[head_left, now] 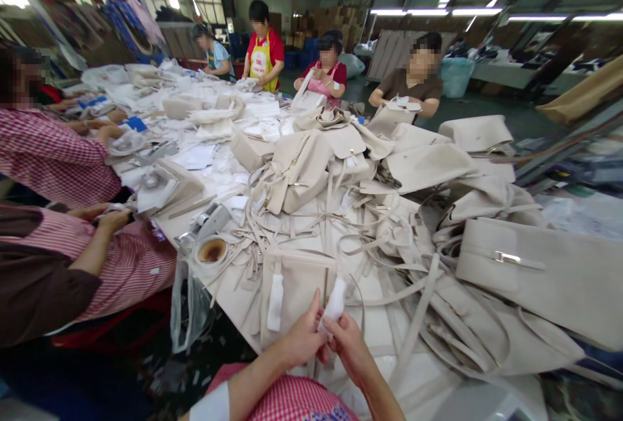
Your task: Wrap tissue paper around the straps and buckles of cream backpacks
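A beige bag [302, 285] lies flat at the table's near edge, directly in front of me. White wrapping [275, 301] covers a strap on its left side. On its right side is a second white wrapping [335, 301], and both my hands meet at its lower end. My left hand [306, 336] closes on this wrapping from the left, its index finger stretched upward over the bag. My right hand [345, 343] pinches the same wrapping from the right, thumb on top. What lies under the fingers is partly hidden.
Beige bags [302, 168] and loose straps pile up beyond and to the right. A large bag [540, 272] lies at right. A round tape roll [212, 250] sits left near the edge. Several people stand round the table [228, 314]; one striped apron [121, 252] is close at left.
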The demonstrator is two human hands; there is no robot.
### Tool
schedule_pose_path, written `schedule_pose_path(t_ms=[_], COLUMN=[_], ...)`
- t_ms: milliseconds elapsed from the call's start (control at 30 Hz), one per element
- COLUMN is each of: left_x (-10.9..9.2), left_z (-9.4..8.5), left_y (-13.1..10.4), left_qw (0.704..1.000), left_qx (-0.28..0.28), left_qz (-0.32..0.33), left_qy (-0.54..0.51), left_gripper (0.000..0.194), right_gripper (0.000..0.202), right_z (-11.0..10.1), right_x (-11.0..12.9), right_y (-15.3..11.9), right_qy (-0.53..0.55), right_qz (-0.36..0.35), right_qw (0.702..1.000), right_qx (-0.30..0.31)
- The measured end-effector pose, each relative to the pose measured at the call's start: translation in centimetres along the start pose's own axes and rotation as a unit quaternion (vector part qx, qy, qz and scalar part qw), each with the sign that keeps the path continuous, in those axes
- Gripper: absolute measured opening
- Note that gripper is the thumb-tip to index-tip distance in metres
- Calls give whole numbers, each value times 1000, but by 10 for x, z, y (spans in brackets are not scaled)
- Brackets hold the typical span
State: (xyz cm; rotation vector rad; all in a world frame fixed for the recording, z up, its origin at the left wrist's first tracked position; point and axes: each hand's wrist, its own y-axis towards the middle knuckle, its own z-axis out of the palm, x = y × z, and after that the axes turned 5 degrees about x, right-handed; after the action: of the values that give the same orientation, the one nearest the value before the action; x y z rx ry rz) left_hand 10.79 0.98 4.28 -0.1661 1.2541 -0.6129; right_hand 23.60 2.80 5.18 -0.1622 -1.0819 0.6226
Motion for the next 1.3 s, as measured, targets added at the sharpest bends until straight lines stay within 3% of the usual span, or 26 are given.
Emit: schedule_pose_path(t_ms=[100, 267, 333, 433, 533, 600, 767, 933, 1067, 1133, 1200, 1267, 1300], left_x=[4, 6, 4, -3, -9, -10, -8, -10, -24, -32, -34, -26, -17], left_z=[1, -1, -2, -3, -4, -3, 3, 6, -17, -43, -74, -104, -117], left_y=[3, 5, 3, -1, -4, -4, -2, -4, -17, -25, -32, -36, -37], left_qw=[1000, 997, 996, 993, 990, 990, 993, 994, 993, 991, 965, 919, 903], left_qx=[11, 30, 28, 37, 52, 41, 20, 27, 46, -35, -193, -334, -372], left_qz=[-5, -27, -32, -34, -47, -52, -41, -70, -102, -63, 0, 24, 10], left_qy=[-8, -67, -74, -102, -123, -122, -107, -77, 25, 109, 176, 207, 213], left_gripper=[107, 121, 122, 122, 120, 120, 119, 122, 113, 89, 66, 69, 78], right_gripper=[32, 22, 28, 37, 29, 32, 27, 29, 43, 42, 47, 55, 58], right_z=[-2, -8, -8, -7, -6, -5, -3, -3, -29, -52, -73, -87, -88], right_x=[-4, -9, -5, 6, 14, 13, -1, -2, 4, 3, 0, -7, -10], right_y=[6, 10, 7, -1, -7, -6, 7, 7, -3, -2, 5, 15, 20], right_qy=[-79, -98, -65, 67, 156, 127, -65, -67, -58, -99, -151, -201, -230], right_qz=[-8, -4, 4, 29, 53, 53, 23, 23, 52, 48, 20, -11, -21], right_qw=[997, 995, 998, 996, 982, 988, 998, 997, 997, 993, 981, 962, 954], right_qx=[1, 10, 10, 57, 91, 67, -8, 4, 25, -32, -124, -182, -190])
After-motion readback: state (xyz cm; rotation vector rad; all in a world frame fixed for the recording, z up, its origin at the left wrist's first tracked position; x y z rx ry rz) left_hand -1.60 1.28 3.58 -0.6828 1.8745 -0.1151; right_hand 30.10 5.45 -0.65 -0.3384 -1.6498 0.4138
